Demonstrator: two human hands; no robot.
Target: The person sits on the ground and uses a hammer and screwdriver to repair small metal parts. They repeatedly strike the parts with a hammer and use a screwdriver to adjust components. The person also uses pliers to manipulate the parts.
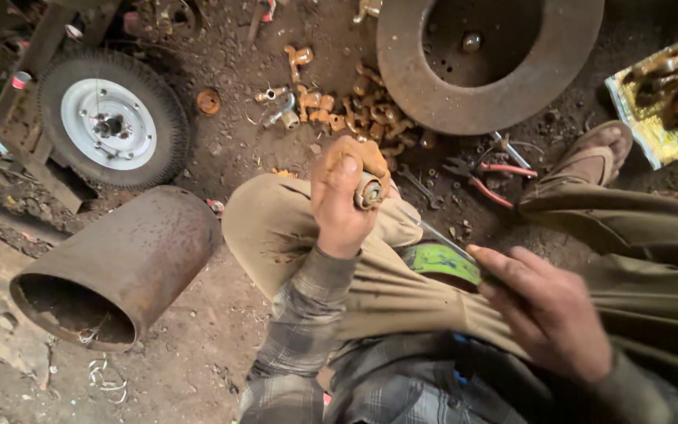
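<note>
rt hand (547, 310) on green tool (437, 259) (blurred)

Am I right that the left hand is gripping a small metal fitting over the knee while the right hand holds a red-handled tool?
Not quite. The left hand does grip the small metal fitting over the knee, but the right hand holds a green-handled tool, not a red one. The red-handled pliers lie untouched on the ground. The head view shows this.

Dim, flat daylight; soft shadows; right hand (547, 310) motion-blurred; edges distorted.
</note>
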